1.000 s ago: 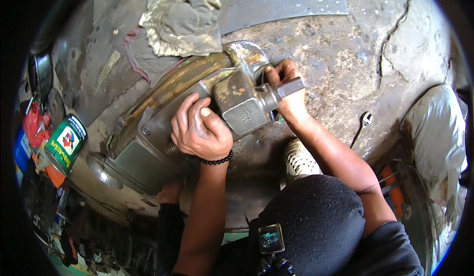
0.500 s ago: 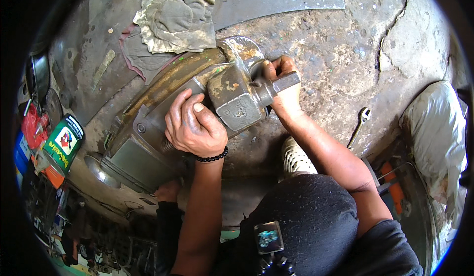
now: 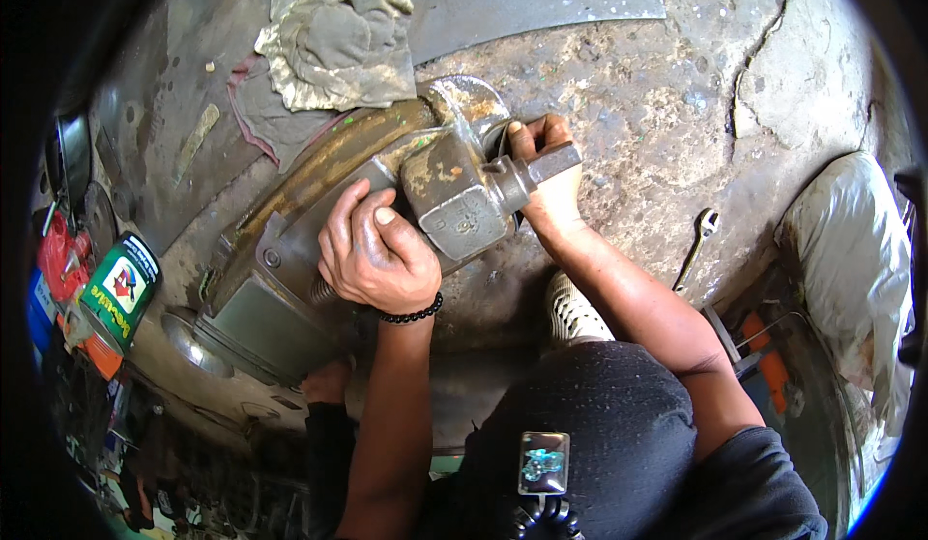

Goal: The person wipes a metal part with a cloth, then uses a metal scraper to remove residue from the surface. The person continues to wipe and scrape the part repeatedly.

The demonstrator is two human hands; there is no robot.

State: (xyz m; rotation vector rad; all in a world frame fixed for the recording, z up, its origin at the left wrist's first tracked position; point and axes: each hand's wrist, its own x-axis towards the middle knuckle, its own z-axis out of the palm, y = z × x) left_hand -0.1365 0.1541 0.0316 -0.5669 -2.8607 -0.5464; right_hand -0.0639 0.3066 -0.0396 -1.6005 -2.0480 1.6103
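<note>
Grey metal dominates the centre of the frame, where a vise (image 3: 454,192) runs diagonally from lower left to upper right on a stained floor (image 3: 657,124). The left hand (image 3: 379,255), its fingers half curled and slightly parted, is over the near side; any grip is hidden. The right hand (image 3: 556,194) bends its fingers behind the stub (image 3: 554,164) at the vise's right end; what they pinch cannot be told. A rag (image 3: 338,42) lies upper left, a wrench (image 3: 695,249) at right, a can (image 3: 121,289) at far left.
</note>
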